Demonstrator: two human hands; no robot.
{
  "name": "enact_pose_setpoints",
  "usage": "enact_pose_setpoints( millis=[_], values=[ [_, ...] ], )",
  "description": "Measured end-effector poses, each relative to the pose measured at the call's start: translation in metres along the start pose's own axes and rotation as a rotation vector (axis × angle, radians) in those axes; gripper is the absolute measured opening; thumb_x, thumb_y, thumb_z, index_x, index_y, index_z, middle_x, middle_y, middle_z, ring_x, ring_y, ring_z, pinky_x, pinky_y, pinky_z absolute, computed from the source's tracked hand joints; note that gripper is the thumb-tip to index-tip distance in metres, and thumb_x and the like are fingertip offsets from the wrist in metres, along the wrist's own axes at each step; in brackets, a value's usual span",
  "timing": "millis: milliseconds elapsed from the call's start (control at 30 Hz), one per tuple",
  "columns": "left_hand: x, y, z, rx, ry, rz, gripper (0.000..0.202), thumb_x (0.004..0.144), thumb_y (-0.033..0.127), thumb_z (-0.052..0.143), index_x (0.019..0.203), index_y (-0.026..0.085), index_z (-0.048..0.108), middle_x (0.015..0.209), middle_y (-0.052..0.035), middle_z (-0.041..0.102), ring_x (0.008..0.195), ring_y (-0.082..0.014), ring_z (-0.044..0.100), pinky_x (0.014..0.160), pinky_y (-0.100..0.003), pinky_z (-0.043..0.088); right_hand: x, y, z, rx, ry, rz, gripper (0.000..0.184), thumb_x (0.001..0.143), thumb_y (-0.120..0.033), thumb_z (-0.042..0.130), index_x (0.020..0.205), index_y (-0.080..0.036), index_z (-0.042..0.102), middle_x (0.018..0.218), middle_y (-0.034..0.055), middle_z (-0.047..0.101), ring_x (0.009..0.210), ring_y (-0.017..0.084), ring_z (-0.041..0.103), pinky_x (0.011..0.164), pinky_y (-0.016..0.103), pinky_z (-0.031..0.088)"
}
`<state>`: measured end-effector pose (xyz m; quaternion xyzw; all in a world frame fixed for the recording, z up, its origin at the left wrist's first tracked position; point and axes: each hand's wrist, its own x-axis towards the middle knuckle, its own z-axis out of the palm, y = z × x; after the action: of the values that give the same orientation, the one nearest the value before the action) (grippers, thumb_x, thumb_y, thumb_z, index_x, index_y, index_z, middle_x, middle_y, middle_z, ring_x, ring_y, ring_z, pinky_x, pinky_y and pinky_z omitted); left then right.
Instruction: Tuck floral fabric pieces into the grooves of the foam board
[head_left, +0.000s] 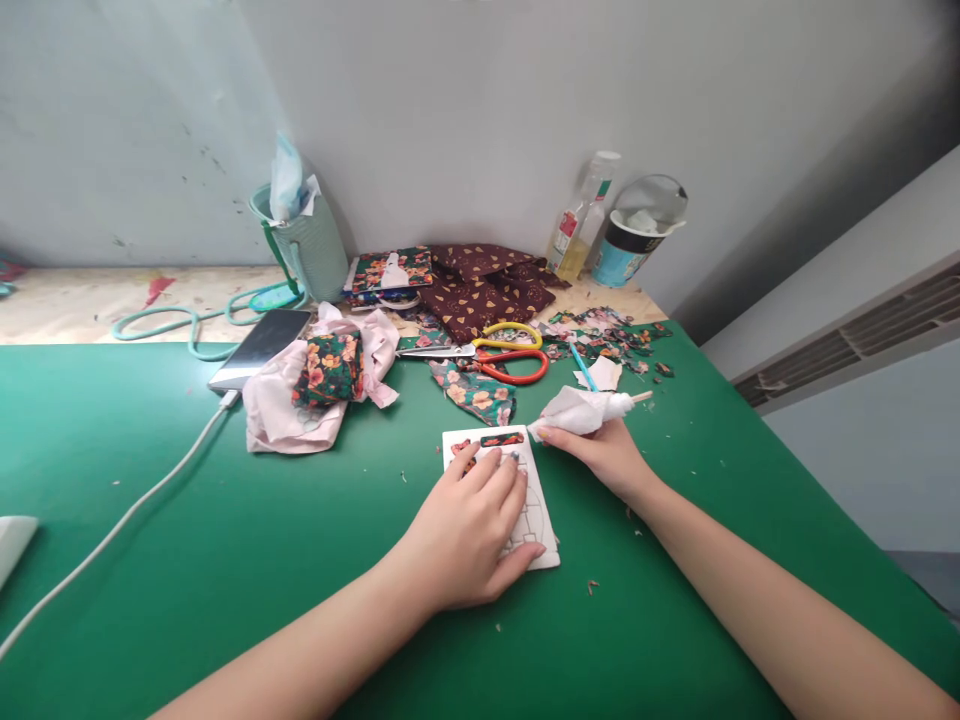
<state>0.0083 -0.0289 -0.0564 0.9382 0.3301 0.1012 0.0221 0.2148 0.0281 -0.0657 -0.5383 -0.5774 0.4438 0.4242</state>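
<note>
Fingers spread, my left hand (480, 520) lies flat on a small white board (544, 535). Thin lines are drawn on the board, and floral fabric pieces (502, 439) are stuck near its top edge; my palm hides much of it. My right hand (611, 455) is closed around a white squeeze bottle wrapped in tissue (571, 410). The narrow end of the bottle points left, close to the board's upper right corner. A pale wooden stick (642, 397) shows at its other end. Beyond the board are a floral fabric scrap (476, 393) and scissors (510, 365) with yellow and red handles.
To the left lie a pink cloth (289, 430) with a floral roll (330, 370) and a phone (262, 345) on a white cable (142, 510). Along the wall stand a green holder (319, 240), maroon fabric (480, 285), a glass bottle (581, 225) and a paper cup (626, 250). Fabric shreds (600, 332) are scattered nearby.
</note>
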Motion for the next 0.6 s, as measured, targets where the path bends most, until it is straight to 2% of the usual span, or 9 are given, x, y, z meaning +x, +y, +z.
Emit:
enact_pose_setpoints(
  millis=[133,300,600],
  values=[
    [0.0022,-0.0017,0.0006,-0.004,-0.004,0.005,0.058,0.092,0.049,0.034,0.127,0.005,0.051,0.124,-0.018,0.058,0.119,-0.0338,0.048,0.107,-0.051,0.026,-0.0011,-0.0002,0.0003,-0.046,-0.052,-0.012,0.027,0.065,-0.042,0.076,0.074,-0.019,0.066,0.078,0.0039,0.07,0.075,0.022,0.065,0.074,0.037,0.053],
    [0.0022,-0.0017,-0.0008,0.002,0.016,0.004,0.057,0.092,0.049,0.036,0.126,0.007,0.052,0.122,-0.0178,0.059,0.118,-0.0331,0.049,0.107,-0.051,0.027,-0.0006,-0.0002,0.0018,-0.061,-0.051,-0.025,0.027,0.066,-0.042,0.076,0.072,-0.018,0.065,0.075,0.0042,0.07,0.071,0.021,0.064,0.069,0.035,0.054],
    [0.0025,0.0003,-0.0004,-0.011,-0.006,-0.029,0.053,0.093,0.045,0.035,0.127,0.008,0.051,0.123,-0.0169,0.058,0.117,-0.0334,0.049,0.104,-0.053,0.03,-0.0009,-0.0006,0.0015,-0.076,-0.038,-0.019,0.027,0.065,-0.042,0.076,0.074,-0.018,0.066,0.078,0.0052,0.071,0.073,0.023,0.065,0.07,0.036,0.054]
  ],
)
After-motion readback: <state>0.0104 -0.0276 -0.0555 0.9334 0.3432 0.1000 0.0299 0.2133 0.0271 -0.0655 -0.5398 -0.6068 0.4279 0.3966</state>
